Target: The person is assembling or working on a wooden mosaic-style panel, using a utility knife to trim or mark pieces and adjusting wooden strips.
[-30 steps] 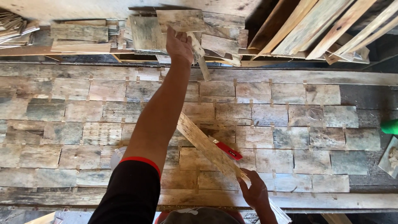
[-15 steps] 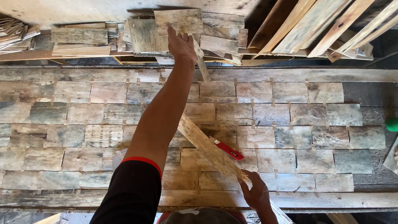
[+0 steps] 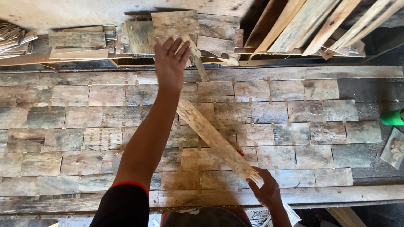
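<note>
The person's left hand (image 3: 170, 63) reaches up over the bench with fingers spread and open, hovering at the edge of a heap of wood offcuts (image 3: 176, 31). It touches or nearly touches a thin stick (image 3: 198, 61) that juts down out of the heap; no grip is closed on anything. The right hand (image 3: 265, 191) is near the body, fingers wrapped round the lower end of a long pale slat (image 3: 214, 136). The slat lies diagonally across the panel (image 3: 63, 126), a grid of weathered wooden tiles laid in staggered rows with small spacers in the gaps.

Risks, as a judgement: the heap is loosely stacked, so pulling one piece could bring others sliding onto the panel and knock tiles or spacers out of line. The slat is held only at one end; if it swings or drags, it could shift the tiles beneath it. Something red (image 3: 240, 152) shows just under the slat, too hidden to identify, and could be caught.

No true container is in view. A green object (image 3: 393, 117) sits at the right edge, and a flat tray-like piece (image 3: 393, 147) beside it carries a small pale lump; what that is cannot be told.
</note>
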